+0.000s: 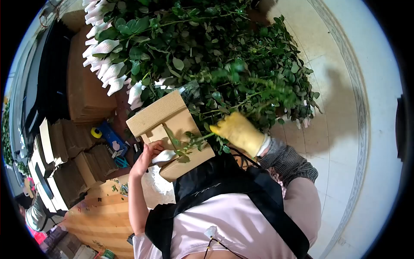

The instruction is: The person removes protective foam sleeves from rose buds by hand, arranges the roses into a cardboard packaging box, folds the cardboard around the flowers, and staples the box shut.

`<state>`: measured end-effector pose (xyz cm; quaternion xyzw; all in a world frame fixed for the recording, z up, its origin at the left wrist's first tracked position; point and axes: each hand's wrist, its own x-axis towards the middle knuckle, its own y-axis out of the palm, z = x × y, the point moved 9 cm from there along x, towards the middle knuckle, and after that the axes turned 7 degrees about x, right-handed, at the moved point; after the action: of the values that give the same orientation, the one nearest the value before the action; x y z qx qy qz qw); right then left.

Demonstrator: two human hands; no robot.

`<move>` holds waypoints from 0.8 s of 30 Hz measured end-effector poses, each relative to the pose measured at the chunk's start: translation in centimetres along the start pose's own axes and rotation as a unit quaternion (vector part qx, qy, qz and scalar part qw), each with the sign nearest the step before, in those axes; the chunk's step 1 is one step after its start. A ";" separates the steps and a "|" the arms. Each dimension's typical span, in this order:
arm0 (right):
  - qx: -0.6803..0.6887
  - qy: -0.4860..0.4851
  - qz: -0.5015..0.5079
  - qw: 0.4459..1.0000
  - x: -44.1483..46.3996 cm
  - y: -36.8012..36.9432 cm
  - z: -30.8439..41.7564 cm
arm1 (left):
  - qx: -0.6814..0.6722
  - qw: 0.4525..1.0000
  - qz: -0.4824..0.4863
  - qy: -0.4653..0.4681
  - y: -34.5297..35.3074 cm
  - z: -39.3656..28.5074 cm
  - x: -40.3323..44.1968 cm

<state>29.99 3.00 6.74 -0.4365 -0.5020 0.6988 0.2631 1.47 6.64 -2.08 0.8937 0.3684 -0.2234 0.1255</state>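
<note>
My bare left hand (148,156) is bent around the bud end of a rose (164,156), whose head is covered by a white foam net. Some of its fingers are hidden behind the bud. In a yellow glove, my right hand (239,133) is closed on the leafy stem of the same rose, to the right of the bud. Beneath the rose is a folded corrugated cardboard piece (159,114), tilted in front of my apron. Past the glove the leafy end of the stem is blurred.
A large pile of roses (194,56) with netted heads lies ahead. On the left are stacked cardboard pieces (92,162), a blue tool or box (113,138), yellow tape (96,132) and teal-handled scissors (121,162). Tiled floor (315,172) runs along the right.
</note>
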 end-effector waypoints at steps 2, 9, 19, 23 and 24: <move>0.041 0.024 0.004 0.999 0.3 5.4 0.5 | 0.092 0.993 0.018 0.072 0.4 -1.3 -0.1; 0.504 -0.045 0.029 0.862 -2.0 1.7 -2.9 | 0.397 0.898 -0.116 0.153 3.7 -3.9 -1.2; 0.119 0.269 -0.415 0.861 3.3 0.3 -17.1 | 0.382 0.903 -0.147 0.127 3.8 -4.5 -1.0; 0.102 0.219 -0.502 0.831 -3.5 -9.0 -14.0 | 0.381 0.901 -0.159 0.131 4.0 -4.5 -1.4; 0.082 0.200 -0.484 0.848 -3.9 -9.8 -13.0 | 0.379 0.902 -0.161 0.132 4.0 -4.5 -1.4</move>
<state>42.57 9.46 15.72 -0.2454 -0.5268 0.4195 0.6974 4.83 4.77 2.79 0.8236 0.4080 -0.2435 -0.3097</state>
